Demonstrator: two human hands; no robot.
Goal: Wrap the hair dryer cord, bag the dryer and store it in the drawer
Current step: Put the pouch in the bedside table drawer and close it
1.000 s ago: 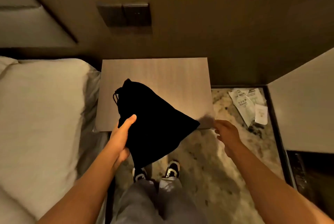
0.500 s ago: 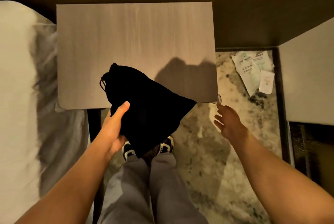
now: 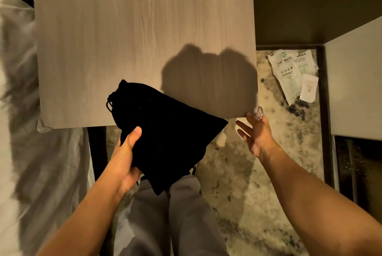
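A black drawstring bag [image 3: 165, 131] hangs in front of the nightstand's front edge, its cinched mouth pointing up and left. My left hand [image 3: 126, 156] grips it from below, thumb on top. The dryer and its cord are hidden inside or out of sight. My right hand [image 3: 256, 131] is open, fingers spread, just below the front right corner of the wooden nightstand top [image 3: 134, 38], with a small round knob-like thing at its fingertips. No drawer front shows from this angle.
A bed with white sheets [image 3: 26, 142] runs along the left. White paper packets [image 3: 293, 73] lie on the mottled carpet to the right of the nightstand. A pale cabinet panel [image 3: 355, 82] stands at the right edge. My grey trouser legs [image 3: 165, 218] are below the bag.
The view has tilted down and moved closer to the nightstand. The bag has stayed in my left hand. My right hand has moved up to the nightstand's front right corner.
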